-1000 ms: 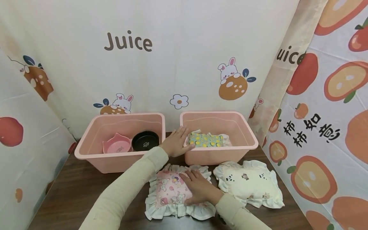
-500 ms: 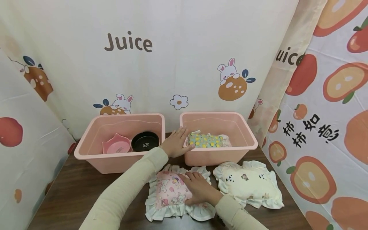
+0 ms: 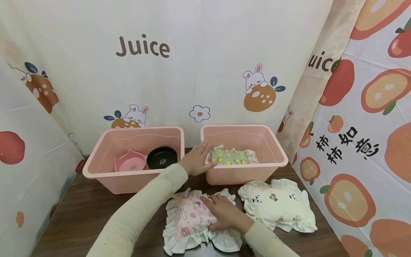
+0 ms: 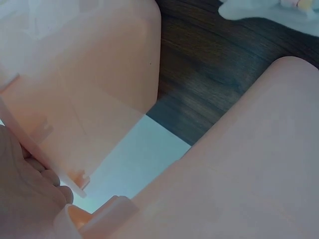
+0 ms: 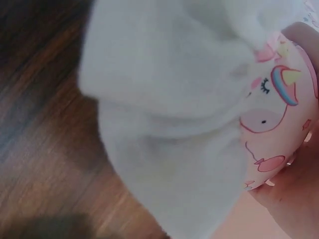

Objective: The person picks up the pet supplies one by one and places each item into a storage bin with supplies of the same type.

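Note:
My right hand (image 3: 224,213) grips the right part of a small pink pillow (image 3: 192,217) with white ruffles, bunching it. In the right wrist view, the fingers and thumb lie around its printed cloth, and the white ruffle (image 5: 164,119) fills the middle. With fingers straight, my left hand (image 3: 196,160) rests at the gap between two pink bins, its fingertips at the near left corner of the right bin (image 3: 247,174). Inside that bin lies a lemon-print pillow (image 3: 229,157). A cream pillow (image 3: 277,205) with ruffles lies on the table, right of my right hand.
The left pink bin (image 3: 118,184) holds a pink cat-eared bowl (image 3: 130,160) and a black bowl (image 3: 162,157) with a paw print. Both bins stand at the back of the dark wooden table (image 3: 83,214), against a printed curtain (image 3: 199,71).
The pink pillow's middle has bunched up and its left and front ruffles have shifted slightly toward me as my right hand's fingers drew in. My left hand has stayed in place.

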Motion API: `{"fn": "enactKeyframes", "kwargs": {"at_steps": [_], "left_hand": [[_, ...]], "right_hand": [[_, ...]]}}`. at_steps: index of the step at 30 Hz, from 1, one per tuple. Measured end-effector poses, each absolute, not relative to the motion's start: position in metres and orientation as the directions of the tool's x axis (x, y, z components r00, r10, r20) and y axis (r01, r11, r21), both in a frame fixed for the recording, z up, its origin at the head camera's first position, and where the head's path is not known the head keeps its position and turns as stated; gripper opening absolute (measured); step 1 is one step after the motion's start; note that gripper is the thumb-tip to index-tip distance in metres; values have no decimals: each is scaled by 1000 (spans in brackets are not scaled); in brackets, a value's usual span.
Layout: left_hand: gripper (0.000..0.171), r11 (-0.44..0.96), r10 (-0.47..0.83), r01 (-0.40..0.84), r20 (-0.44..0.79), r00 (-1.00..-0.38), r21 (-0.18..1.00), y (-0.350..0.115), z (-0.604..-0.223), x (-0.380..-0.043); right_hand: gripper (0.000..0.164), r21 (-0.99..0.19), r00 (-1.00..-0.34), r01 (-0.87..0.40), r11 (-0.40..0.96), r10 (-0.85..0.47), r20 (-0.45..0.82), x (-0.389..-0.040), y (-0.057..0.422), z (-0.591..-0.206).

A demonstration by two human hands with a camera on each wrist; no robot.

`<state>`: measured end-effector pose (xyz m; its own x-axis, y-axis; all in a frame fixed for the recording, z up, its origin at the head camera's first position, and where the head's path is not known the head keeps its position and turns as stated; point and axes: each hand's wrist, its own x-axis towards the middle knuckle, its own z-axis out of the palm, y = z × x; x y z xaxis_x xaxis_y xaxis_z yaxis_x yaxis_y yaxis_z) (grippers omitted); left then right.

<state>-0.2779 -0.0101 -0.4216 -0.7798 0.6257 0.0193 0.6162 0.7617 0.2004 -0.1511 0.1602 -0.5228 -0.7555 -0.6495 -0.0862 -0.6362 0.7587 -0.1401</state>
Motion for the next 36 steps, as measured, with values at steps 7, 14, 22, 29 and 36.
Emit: {"fn": "enactKeyframes", "kwargs": {"at_steps": [7, 14, 22, 29, 36], "left_hand": [[83, 764, 624, 614, 15, -781, 196, -10, -423, -280], [82, 763, 627, 616, 10, -779, 193, -9, -425, -282], [83, 757, 633, 625, 21, -774, 191, -10, -423, -280], [83, 749, 645, 637, 15, -764, 183, -11, -426, -281], [83, 750, 646, 638, 13, -763, 176, -10, -427, -282]], "right_hand": [[96, -120, -750, -651, 749, -660, -53, -135, 164, -504], [96, -112, -733, -676, 728, -680, 8, -123, 178, -483], [97, -189, -753, -648, 738, -657, 19, -114, 208, -463], [98, -180, -766, -643, 744, -621, 167, -100, 242, -447], [102, -155, -799, -588, 794, -540, 263, -86, 274, -426]]}}
